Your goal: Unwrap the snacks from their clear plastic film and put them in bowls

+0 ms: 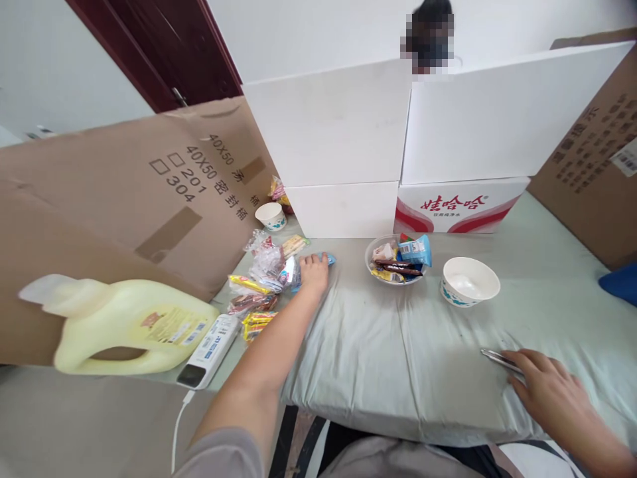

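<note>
A left hand (314, 271) reached across a cloth-covered table (358, 358), its fingers bent down over a blue wrapper (330, 259) at the right edge of a loose heap of snack packets (266, 265). From where we stood, we could not tell whether the fingers pinched the wrapper or only rested on it. A light or off-center hold could have let the slick film slip away, or dragged the neighboring packets along.

The forearm stretched over yellow packets (256, 325), close enough that a low sweep could have scattered them. Near the table's edge, a white device (213, 342) trailed a cord (178, 425) over the side, where a stray elbow might have caught it.

The right hand (550, 385), low on the right side of the table, was closed around what looked like slim metal tongs (500, 360), pointing inward. A careless swing could have knocked the light paper bowl (468, 282) beyond them.

Farther in, a clear bowl (397, 282) stood crowded with snacks, a pale-blue packet (415, 250) riding high at its rim. One bump, or a tug on the creased cloth, could have tipped it out.
</note>
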Available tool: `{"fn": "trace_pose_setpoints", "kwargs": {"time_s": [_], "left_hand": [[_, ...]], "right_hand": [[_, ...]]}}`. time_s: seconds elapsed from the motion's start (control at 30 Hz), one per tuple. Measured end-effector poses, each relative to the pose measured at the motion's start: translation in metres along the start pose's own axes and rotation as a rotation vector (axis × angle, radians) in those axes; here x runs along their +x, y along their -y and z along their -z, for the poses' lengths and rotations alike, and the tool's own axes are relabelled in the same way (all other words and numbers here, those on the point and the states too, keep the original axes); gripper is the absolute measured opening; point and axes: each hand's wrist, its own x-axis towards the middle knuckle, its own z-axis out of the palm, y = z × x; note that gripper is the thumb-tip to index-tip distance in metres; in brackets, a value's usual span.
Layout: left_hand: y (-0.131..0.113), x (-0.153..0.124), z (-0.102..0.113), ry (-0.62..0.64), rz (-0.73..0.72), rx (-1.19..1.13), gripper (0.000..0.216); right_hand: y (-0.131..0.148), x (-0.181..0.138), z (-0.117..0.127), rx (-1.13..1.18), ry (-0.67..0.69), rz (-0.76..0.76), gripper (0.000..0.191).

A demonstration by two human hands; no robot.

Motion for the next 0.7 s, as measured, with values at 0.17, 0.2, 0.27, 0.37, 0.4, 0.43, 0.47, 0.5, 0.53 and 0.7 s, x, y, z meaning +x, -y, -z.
{"fn": "trace_pose_setpoints", "kwargs": {"time_s": [0.17,0.2,0.27,0.37,0.4,0.43,0.47,0.5,0.53,0.7], "left_hand": [[-0.024,-0.016,0.016,0.107,-0.115,-0.088,0.035],[-0.030,-0.025,0.020,0.146,-0.162,-0.120,0.035],[-0.044,-0.045,0.025,0.251,-0.292,-0.200,0.035],[-0.062,-0.071,0.022,0.539,-0.626,-0.519,0.036],[-0.068,-0.078,0.018,0.598,-0.703,-0.640,0.037],[-0.073,-0.084,0.013,0.602,-0.727,-0.733,0.037],[-0.078,-0.089,0.006,0.547,-0.700,-0.780,0.035],[-0.082,-0.095,-0.001,0.445,-0.638,-0.782,0.033],[-0.085,-0.102,-0.008,0.327,-0.571,-0.769,0.029],[-0.084,-0.148,-0.031,-0.205,-0.343,-0.917,0.018]], "right_hand": [[0.009,-0.004,0.000,0.095,0.040,0.058,0.034],[0.014,-0.002,0.003,0.113,0.031,0.066,0.033],[0.025,0.003,0.008,0.164,0.019,0.091,0.032],[0.047,0.015,0.014,0.246,0.020,0.122,0.032],[0.055,0.019,0.017,0.264,0.024,0.132,0.032],[0.064,0.023,0.019,0.279,0.026,0.146,0.032],[0.073,0.028,0.022,0.289,0.027,0.164,0.032],[0.082,0.031,0.026,0.298,0.023,0.183,0.033],[0.091,0.034,0.030,0.310,0.018,0.205,0.033],[0.142,0.035,0.046,0.375,0.086,0.425,0.038]]}}
